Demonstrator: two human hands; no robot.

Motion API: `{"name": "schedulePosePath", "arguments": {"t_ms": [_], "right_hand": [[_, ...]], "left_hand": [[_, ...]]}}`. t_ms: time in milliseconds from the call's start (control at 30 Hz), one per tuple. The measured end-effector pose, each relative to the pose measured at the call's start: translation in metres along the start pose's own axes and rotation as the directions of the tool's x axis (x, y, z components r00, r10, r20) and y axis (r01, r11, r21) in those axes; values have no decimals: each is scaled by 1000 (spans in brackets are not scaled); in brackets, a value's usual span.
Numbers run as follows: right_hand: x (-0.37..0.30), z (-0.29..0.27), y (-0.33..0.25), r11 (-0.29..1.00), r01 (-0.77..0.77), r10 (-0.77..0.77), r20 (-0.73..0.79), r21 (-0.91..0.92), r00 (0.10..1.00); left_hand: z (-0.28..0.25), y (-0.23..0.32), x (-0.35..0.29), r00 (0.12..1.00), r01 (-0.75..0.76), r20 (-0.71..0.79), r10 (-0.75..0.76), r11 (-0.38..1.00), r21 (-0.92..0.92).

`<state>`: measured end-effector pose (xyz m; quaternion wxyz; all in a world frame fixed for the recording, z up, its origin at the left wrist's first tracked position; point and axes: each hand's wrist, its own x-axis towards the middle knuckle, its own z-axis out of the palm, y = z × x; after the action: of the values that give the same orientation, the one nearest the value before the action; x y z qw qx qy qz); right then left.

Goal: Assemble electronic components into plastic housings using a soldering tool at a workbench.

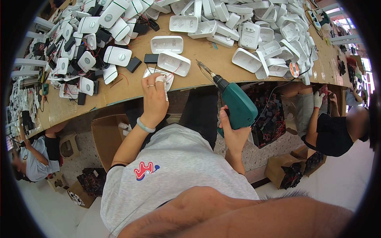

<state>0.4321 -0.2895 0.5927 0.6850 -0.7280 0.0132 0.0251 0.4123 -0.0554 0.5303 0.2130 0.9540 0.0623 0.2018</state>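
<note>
My right hand (235,137) is wrapped round the handle of a green soldering gun (239,105). Its metal tip points up and left over the table's near edge. My left hand (154,99), with white wrapping on a finger, is closed on a white plastic casing (170,81) at that edge. The fingers hide much of the casing, and a thin red wire rises from it. Just beyond lie a small black box (151,58) and two open white shells, one tilted (174,64) and one farther back (166,45).
White units with black boxes and wires (87,59) are heaped at left; empty white shells (250,33) are piled at right. A solder spool (294,70) stands by the right edge. Below are a cardboard box (105,137) and a bin of black parts (270,119). Co-workers sit either side.
</note>
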Motion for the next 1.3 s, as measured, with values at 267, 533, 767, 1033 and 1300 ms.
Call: {"name": "schedulePosePath", "arguments": {"t_ms": [267,533,767,1033,1300], "right_hand": [[-3,3,0,1000,-13,13,-8,4,1000],[-5,6,-3,1000,-7,8,-32,9,999],[-12,2,-2,999,-45,45,-7,26,999],[-25,3,41,987,-7,16,53,-158,998],[-16,21,38,970,53,-43,45,-239,998]], "left_hand": [[-4,3,3,990,-142,25,142,990,20],[-12,10,18,993,-77,91,77,997,-8],[-7,5,26,980,196,113,-162,866,-459],[-7,-8,50,996,-28,80,48,972,-235],[-3,8,56,969,-149,-183,163,985,91]]}}
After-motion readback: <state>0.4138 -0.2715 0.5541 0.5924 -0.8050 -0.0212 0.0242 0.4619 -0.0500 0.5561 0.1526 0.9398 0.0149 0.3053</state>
